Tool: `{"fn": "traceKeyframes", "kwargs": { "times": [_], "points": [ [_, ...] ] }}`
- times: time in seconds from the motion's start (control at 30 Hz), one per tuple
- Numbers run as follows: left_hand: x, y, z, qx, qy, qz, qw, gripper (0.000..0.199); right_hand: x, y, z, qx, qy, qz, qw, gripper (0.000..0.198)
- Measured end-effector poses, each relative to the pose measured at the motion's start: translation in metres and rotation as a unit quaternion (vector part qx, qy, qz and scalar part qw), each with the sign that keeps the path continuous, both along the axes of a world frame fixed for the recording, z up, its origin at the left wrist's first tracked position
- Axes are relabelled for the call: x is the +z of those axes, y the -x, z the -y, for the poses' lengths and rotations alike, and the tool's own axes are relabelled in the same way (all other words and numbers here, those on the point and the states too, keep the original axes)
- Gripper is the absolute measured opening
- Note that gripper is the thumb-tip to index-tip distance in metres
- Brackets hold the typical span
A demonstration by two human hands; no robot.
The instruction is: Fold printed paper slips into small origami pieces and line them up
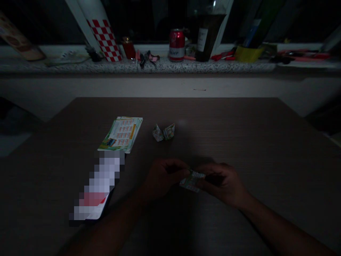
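I log one printed paper slip [190, 182], pinched by left hand [162, 176] and right hand [228, 182], nearside of the folded paper pieces [169, 132]: best creased firmly, edges squared.

Both hands [226, 185] pinch a small printed paper [189, 182] over the table [239, 128].

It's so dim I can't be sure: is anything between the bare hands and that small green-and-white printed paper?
Nothing visible: the left hand and the right hand both directly hold the small green-and-white printed paper.
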State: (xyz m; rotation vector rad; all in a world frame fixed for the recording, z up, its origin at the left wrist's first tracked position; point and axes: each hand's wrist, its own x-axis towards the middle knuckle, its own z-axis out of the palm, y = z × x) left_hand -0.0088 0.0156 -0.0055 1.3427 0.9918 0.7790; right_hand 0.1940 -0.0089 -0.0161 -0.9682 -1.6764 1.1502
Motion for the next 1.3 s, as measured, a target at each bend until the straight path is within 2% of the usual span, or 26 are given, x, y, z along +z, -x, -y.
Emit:
{"fn": "traceKeyframes", "kwargs": {
  "times": [0.07,0.17,0.27,0.37,0.57,0.67,0.77,0.97,1.17,1.23,1.3],
  "points": [
    [0.0021,-0.0017,0.0022,0.016,-0.077,-0.058,0.995,0.010,-0.0013,0.0007,-0.0008,-0.007,0.008,0.012,1.000,0.008],
    [0.0042,-0.0046,0.0060,0.028,-0.210,-0.138,0.968,0.007,-0.0030,0.0013,-0.0022,-0.046,0.010,0.018,0.999,0.008],
    [0.0039,-0.0067,0.0086,0.037,-0.267,-0.172,0.947,0.008,-0.0035,0.0019,-0.0027,-0.080,0.012,0.017,0.997,0.009],
    [0.0027,-0.0069,0.0093,0.036,-0.244,-0.177,0.953,0.007,-0.0029,0.0022,-0.0026,-0.093,-0.004,0.023,0.995,0.011],
    [0.0022,-0.0026,0.0036,-0.018,-0.060,-0.116,0.991,0.011,-0.0003,-0.0008,-0.0023,-0.041,-0.010,0.055,0.998,0.015],
    [0.0044,-0.0010,0.0009,-0.046,-0.019,-0.086,0.995,0.009,0.0012,-0.0020,-0.0012,-0.026,0.012,0.055,0.998,0.016],
    [0.0072,-0.0004,0.0011,-0.050,-0.028,-0.070,0.996,0.010,0.0025,-0.0014,-0.0001,-0.028,0.023,0.032,0.999,0.015],
    [0.0044,0.0005,0.0028,-0.042,-0.054,-0.022,0.997,0.012,0.0040,0.0011,0.0014,-0.062,-0.010,0.034,0.997,0.012],
    [-0.0006,-0.0007,0.0029,-0.027,-0.163,-0.026,0.986,0.009,0.0011,0.0009,0.0005,-0.064,-0.011,0.022,0.998,0.010],
    [-0.0005,-0.0008,0.0030,-0.018,-0.160,-0.023,0.987,0.008,0.0011,0.0011,0.0000,-0.067,0.002,0.015,0.998,0.009],
    [-0.0003,-0.0010,0.0029,-0.015,-0.127,-0.024,0.991,0.009,0.0027,0.0011,-0.0001,-0.068,0.000,0.020,0.998,0.009]
  ]
}}
